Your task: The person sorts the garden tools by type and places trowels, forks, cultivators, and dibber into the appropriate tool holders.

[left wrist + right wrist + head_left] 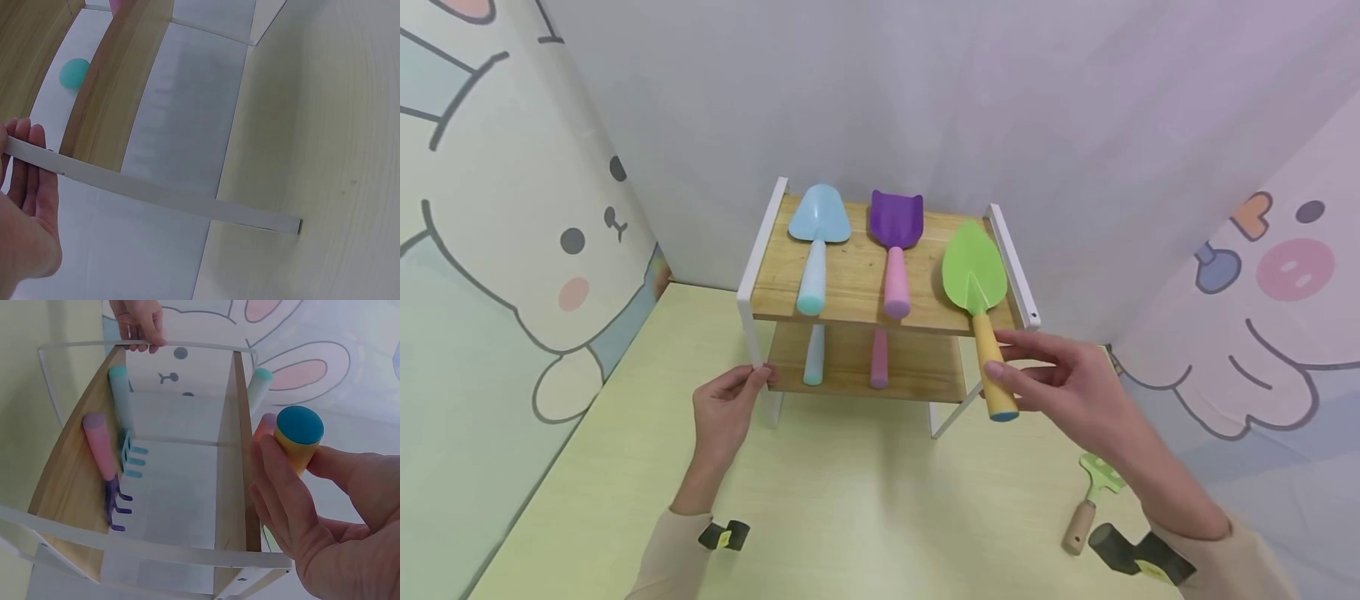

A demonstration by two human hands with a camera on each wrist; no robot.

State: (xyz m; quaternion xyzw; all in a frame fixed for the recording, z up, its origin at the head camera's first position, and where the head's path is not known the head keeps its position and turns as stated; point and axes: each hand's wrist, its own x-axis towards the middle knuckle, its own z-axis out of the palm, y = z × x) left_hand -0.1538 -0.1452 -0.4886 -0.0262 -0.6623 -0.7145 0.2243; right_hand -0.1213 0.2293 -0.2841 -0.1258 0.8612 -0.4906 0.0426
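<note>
My right hand (1071, 383) holds the yellow handle of a green trowel (973, 267) between thumb and fingers. The trowel's leaf-shaped blade lies over the right end of the upper shelf board (853, 287), its handle sticking out past the front edge. In the right wrist view the handle's blue end (300, 424) points toward the camera. My left hand (724, 408) pinches the white metal frame (749, 333) at the rack's front left, near the lower board. To the trowel's left lie a purple shovel (897, 221) with a pink handle and a light blue trowel (820, 217).
On the lower board are a light blue hand rake (120, 394) and a pink-handled rake (99, 440) with purple tines. A green slotted tool (1078, 525) with a wooden handle lies on the floor at right. Curtains (880, 100) with cartoon animals surround the rack.
</note>
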